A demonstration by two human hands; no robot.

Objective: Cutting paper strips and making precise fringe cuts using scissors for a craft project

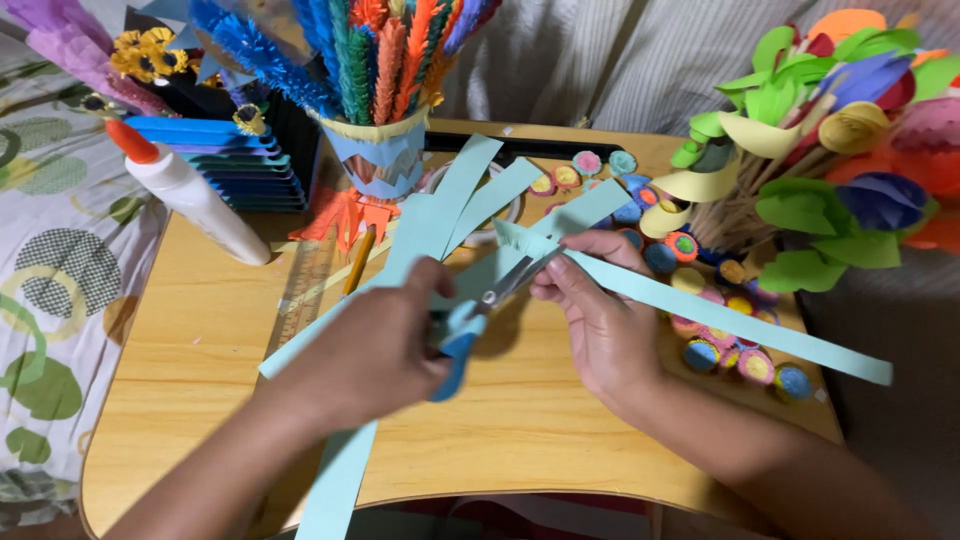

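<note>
Wooden lap table (200, 330) fills the centre of the frame, set on a patterned sheet (50, 300) showing at left. Upper right: large bunch of paper flowers (830, 130). Upper centre: paper-wrapped cup of fringed paper stems (378, 150). Upper left: white glue bottle (190, 195) lying tilted. Small rolled paper rosettes (730, 350) scattered right of centre.

Long pale-blue paper strips (450, 210) fan across the middle. Left hand (370, 350), centre frame, closed around blue-handled scissors (480, 310), blades apparently partly open on a strip; motion blur, so not certain. Right hand (600, 320), just right of centre, pinches one strip (720, 315), which runs off toward lower right.
</note>
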